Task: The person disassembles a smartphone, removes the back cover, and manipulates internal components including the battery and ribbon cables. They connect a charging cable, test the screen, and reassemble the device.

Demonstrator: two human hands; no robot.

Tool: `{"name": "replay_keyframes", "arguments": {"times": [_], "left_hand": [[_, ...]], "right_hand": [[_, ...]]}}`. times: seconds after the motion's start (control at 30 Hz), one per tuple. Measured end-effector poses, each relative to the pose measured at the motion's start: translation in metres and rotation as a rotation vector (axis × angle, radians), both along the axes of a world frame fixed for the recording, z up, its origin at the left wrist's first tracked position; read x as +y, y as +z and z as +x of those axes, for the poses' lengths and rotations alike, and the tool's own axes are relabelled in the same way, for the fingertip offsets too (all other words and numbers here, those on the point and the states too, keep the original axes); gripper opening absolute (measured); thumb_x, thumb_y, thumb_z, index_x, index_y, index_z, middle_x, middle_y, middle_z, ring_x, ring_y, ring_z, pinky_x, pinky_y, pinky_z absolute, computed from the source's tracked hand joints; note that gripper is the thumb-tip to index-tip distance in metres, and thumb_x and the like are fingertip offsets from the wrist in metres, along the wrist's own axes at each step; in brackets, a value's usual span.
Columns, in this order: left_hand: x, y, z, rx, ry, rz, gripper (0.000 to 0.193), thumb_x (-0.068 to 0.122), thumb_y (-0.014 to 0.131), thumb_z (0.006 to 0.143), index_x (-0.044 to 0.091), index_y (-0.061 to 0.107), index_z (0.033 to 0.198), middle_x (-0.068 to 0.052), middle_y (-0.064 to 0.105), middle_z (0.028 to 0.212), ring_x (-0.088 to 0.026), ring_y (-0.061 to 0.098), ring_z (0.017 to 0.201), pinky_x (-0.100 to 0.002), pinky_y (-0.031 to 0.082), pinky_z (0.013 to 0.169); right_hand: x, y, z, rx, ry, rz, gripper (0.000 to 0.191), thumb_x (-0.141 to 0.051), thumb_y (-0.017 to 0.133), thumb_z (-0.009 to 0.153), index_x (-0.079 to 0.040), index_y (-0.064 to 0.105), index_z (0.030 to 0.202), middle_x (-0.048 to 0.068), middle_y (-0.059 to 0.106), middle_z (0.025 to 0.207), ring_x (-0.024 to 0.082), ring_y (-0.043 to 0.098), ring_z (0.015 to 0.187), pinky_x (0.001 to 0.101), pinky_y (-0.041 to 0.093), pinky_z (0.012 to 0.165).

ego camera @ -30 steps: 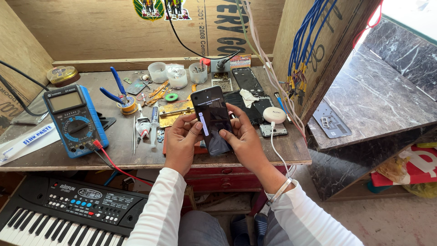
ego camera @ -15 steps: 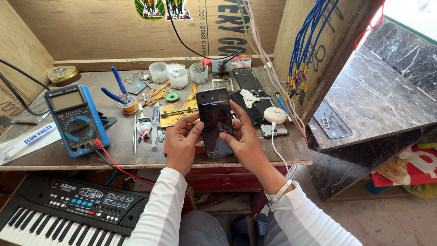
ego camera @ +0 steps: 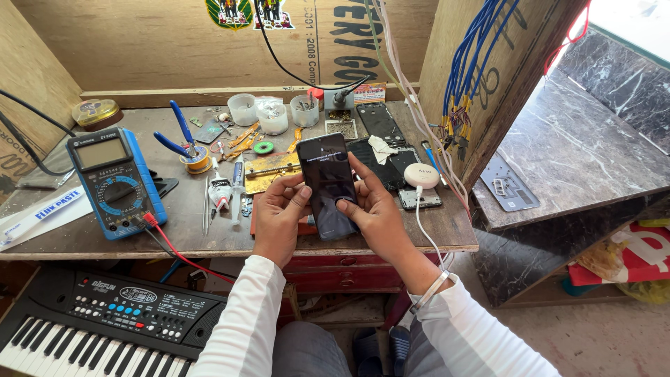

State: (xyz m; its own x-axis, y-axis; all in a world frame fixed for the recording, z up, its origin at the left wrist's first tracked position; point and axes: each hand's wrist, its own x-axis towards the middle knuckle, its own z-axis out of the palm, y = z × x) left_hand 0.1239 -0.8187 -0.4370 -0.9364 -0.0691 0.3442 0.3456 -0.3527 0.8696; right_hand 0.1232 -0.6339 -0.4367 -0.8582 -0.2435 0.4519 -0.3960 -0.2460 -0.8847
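Note:
A black smartphone (ego camera: 326, 183) with a dark, dimly lit screen is held upright over the front of the wooden workbench (ego camera: 84, 237). My left hand (ego camera: 279, 216) grips its left edge, thumb on the side of the screen. My right hand (ego camera: 377, 213) holds the right edge, its thumb pressing the lower part of the screen. Both wrists wear white sleeves; a metal bracelet sits on the right wrist.
A blue multimeter (ego camera: 115, 181) with red lead lies left. Blue-handled pliers (ego camera: 178, 136), plastic cups (ego camera: 272, 115), tubes, opened phones (ego camera: 380, 126) and a white round charger (ego camera: 421, 174) crowd the bench. A black keyboard (ego camera: 98, 324) sits below left, a marble shelf (ego camera: 572, 153) right.
The bright strip that showed on the phone's left edge a second ago is gone; the screen now faces me dark, and my right thumb has settled on its lower part.

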Motion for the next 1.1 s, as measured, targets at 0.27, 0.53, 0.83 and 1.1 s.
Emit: {"name": "replay_keyframes", "arguments": {"times": [0.27, 0.53, 0.83, 1.1], "left_hand": [[0.0004, 0.0023, 0.0010, 0.016, -0.011, 0.000, 0.025, 0.010, 0.068, 0.097, 0.000, 0.066, 0.121, -0.006, 0.070, 0.100, -0.011, 0.069, 0.090, -0.028, 0.062, 0.080], [0.0013, 0.0020, 0.0007, 0.007, -0.004, -0.001, 0.027, 0.011, 0.068, 0.097, 0.001, 0.065, 0.122, -0.006, 0.070, 0.101, -0.011, 0.069, 0.090, -0.027, 0.062, 0.080], [0.0007, 0.0030, 0.0017, 0.012, -0.014, -0.015, 0.030, 0.012, 0.068, 0.098, 0.000, 0.064, 0.125, -0.007, 0.071, 0.104, -0.011, 0.069, 0.092, -0.028, 0.061, 0.081], [0.0003, 0.0016, 0.0010, 0.016, -0.009, -0.004, 0.031, 0.012, 0.068, 0.097, 0.000, 0.063, 0.125, -0.008, 0.071, 0.105, -0.012, 0.069, 0.093, -0.029, 0.062, 0.083]], "right_hand": [[-0.0004, -0.0003, 0.0003, 0.014, -0.009, 0.011, 0.085, 0.012, 0.062, 0.092, -0.014, 0.028, 0.164, 0.007, 0.068, 0.111, 0.009, 0.064, 0.101, 0.0233, 0.051, 0.090], [-0.0009, 0.0016, 0.0012, 0.015, -0.016, 0.025, 0.085, 0.011, 0.062, 0.092, -0.013, 0.027, 0.165, 0.007, 0.067, 0.109, 0.009, 0.064, 0.100, 0.0241, 0.051, 0.090], [-0.0027, -0.0008, 0.0018, -0.044, -0.045, -0.039, 0.075, 0.006, 0.064, 0.092, -0.008, 0.023, 0.153, 0.011, 0.067, 0.118, 0.012, 0.066, 0.107, 0.0261, 0.054, 0.093], [-0.0021, -0.0064, -0.0017, -0.036, -0.052, -0.053, 0.055, 0.004, 0.067, 0.093, -0.005, 0.033, 0.136, 0.013, 0.067, 0.117, 0.013, 0.066, 0.107, 0.0270, 0.055, 0.092]]}}
